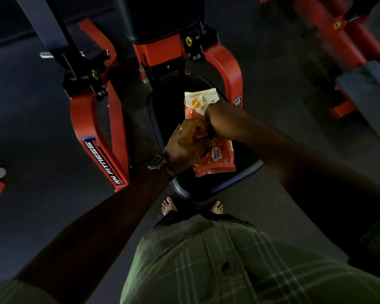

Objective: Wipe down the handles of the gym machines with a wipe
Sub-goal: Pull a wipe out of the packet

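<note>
An orange and white pack of wipes [219,160] lies on the black seat pad [246,170] of a red gym machine [97,119]. My left hand [184,145], with a ring and a wristwatch, rests on the pack's middle and holds it down, fingers curled at the pack's opening. My right hand [223,120] is just above it, fingers curled and pinching at the same spot on the pack. What the fingers pinch is hidden between the hands. No machine handle is plainly in view.
The machine's red frame arms flank the seat, with a black back pad [162,20] beyond. Another red machine [338,36] with a grey plate stands at the upper right. Dark floor surrounds it. My bare feet [169,206] stand at the seat's near edge.
</note>
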Tool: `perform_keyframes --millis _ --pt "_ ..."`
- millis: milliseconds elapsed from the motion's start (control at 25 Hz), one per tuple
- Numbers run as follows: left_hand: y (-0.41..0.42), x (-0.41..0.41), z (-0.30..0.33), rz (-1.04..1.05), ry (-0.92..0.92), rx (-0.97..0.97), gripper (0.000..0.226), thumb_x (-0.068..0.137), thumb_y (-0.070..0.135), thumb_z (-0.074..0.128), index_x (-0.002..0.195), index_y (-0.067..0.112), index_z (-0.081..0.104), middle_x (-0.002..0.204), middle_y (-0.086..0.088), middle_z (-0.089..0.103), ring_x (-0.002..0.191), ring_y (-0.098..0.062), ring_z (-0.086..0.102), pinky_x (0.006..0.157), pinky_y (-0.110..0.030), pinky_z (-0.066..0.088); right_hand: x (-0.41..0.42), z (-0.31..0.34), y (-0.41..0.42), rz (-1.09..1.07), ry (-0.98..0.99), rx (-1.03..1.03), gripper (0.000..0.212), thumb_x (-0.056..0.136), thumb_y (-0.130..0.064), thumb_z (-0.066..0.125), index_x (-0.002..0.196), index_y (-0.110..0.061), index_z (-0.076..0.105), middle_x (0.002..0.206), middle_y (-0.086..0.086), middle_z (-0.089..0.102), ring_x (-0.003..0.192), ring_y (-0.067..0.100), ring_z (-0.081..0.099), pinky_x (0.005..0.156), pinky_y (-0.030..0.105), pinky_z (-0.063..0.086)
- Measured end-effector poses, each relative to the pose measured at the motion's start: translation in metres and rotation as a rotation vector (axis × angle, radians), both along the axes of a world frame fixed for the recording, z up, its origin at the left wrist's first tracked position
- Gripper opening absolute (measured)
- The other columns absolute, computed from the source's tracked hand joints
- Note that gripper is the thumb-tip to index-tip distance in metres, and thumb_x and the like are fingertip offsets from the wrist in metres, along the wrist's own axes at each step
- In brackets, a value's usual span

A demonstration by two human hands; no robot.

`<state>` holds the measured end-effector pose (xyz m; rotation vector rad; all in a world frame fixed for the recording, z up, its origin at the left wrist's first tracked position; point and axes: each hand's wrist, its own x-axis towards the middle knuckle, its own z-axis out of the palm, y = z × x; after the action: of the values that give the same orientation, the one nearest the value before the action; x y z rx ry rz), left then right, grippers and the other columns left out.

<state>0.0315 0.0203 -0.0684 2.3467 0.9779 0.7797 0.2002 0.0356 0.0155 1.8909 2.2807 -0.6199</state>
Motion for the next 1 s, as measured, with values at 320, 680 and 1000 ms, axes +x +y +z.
perform_keyframes --millis 320,680,1000 --pt "0.004 -0.003 -0.012 -0.012 -0.138 0.315 0.039 0.085 0.030 0.079 0.110 0.013 0.053 0.117 -0.007 0.046 0.096 -0.030 0.058 0.075 -0.044 0.052 0.016 -0.008 -0.014 -0.537 0.892 -0.183 0.017 0.102 -0.014 0.053 0.095 -0.010 0.068 0.087 0.000 0.068 0.081 0.010 0.066 0.078 0.028 0.054" --pt "0.000 0.001 -0.002 0.147 -0.107 0.337 0.062 0.076 0.043 0.085 0.116 0.007 0.055 0.126 -0.010 0.043 0.105 -0.030 0.046 0.087 -0.043 0.046 0.017 0.026 -0.023 -0.717 2.041 -0.285 0.014 0.093 -0.020 0.054 0.081 -0.013 0.050 0.079 0.001 0.044 0.082 0.019 0.057 0.095 0.044 0.049" --pt "0.007 0.002 -0.010 0.089 0.070 0.369 0.041 0.091 0.038 0.069 0.120 0.009 0.071 0.135 -0.018 0.054 0.117 -0.036 0.048 0.092 -0.045 0.042 0.037 0.093 -0.005 -0.656 2.268 -0.015 0.029 0.103 -0.013 0.043 0.084 -0.004 0.062 0.081 0.008 0.063 0.086 0.023 0.062 0.099 0.043 0.046"
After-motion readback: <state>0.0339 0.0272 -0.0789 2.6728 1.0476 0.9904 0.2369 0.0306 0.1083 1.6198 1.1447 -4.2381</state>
